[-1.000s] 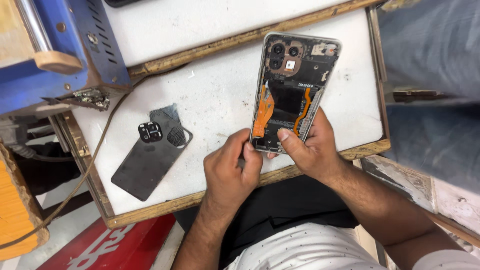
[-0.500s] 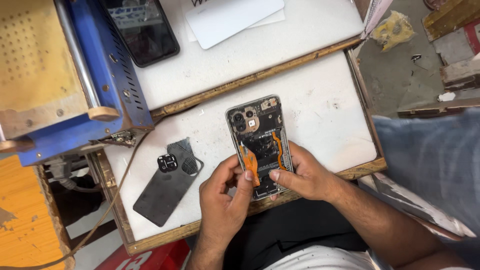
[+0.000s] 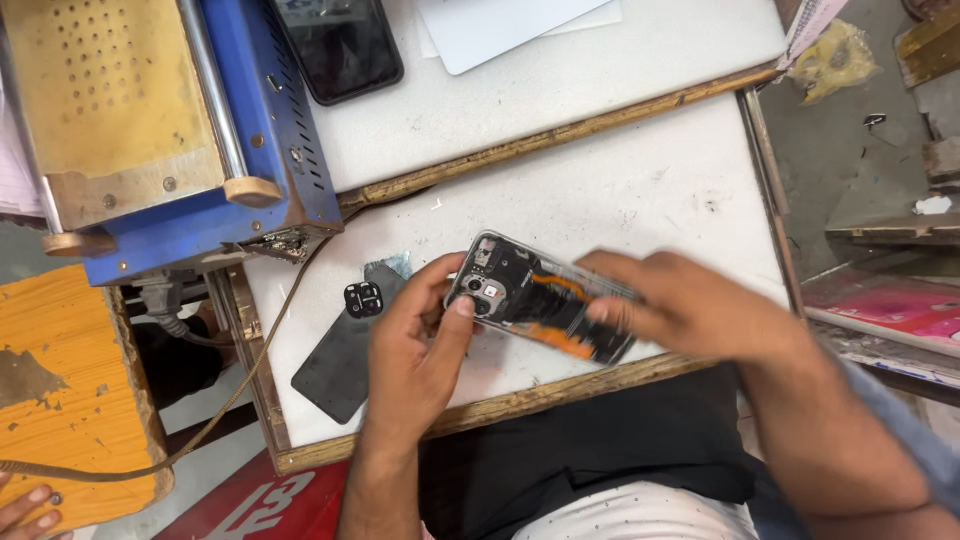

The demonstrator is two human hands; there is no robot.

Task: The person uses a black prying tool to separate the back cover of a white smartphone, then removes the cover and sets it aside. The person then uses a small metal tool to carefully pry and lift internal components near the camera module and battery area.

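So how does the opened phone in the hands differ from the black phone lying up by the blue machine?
The opened phone with orange parts has its back off, insides exposed; the black glossy phone looks closed and whole. The opened one is held tilted between left hand and right hand; the black one lies flat, untouched. Both are slim rounded rectangles.

opened phone (image 3: 535, 300) held above the white board

back cover off, dark insides and orange flex strips showing, camera end toward the left, lying nearly flat and tilted; its right end looks blurred.
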